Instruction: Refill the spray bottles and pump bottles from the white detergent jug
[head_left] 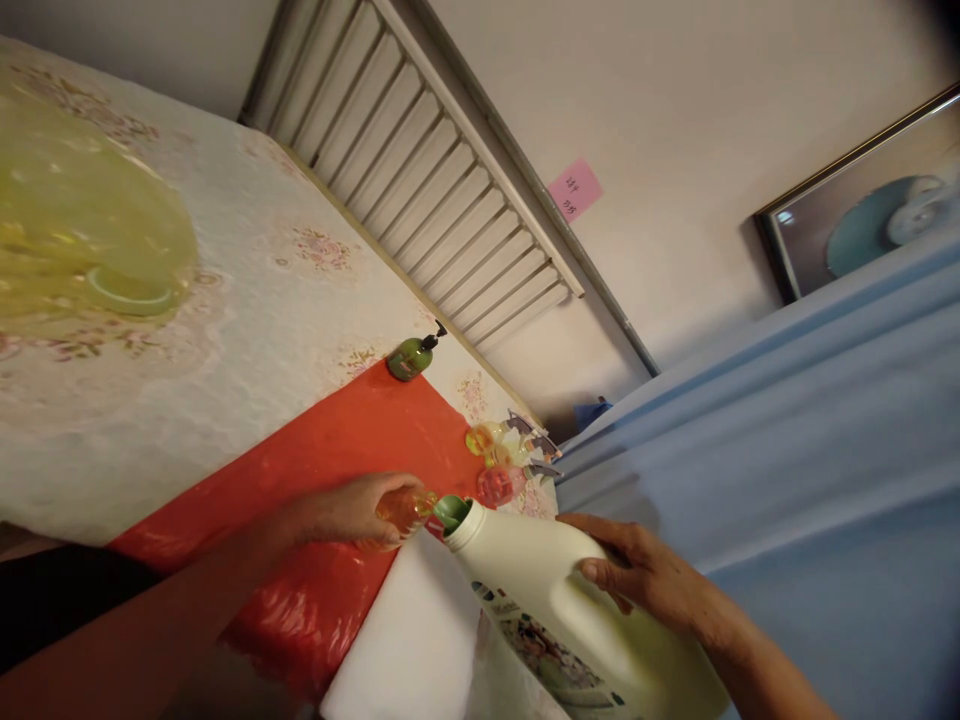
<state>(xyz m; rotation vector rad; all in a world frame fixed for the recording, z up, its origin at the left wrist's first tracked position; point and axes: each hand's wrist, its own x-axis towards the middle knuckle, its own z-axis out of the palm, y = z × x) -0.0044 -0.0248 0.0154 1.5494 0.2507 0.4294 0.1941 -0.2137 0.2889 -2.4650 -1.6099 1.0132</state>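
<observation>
A large pale jug (544,570) with a picture label lies tilted, its neck towards the left. My right hand (645,575) grips its upper side, thumb and fingers closed on it. A green spout (452,513) shows in the jug's neck. Right at that spout is the mouth of a small clear bottle (405,508) with an orange tint. My left hand (364,512) is wrapped round this small bottle and holds it over the red sheet (322,455). Whether liquid is running between the two cannot be made out.
A green pump bottle (410,359) stands at the sheet's far corner. Several small yellow and red bottles (499,485) cluster near the blue curtain (795,440). A white block (409,635) is below my hands. A yellow plastic bag (90,200) lies on the flowered tablecloth (247,290); white bars (435,170) border it.
</observation>
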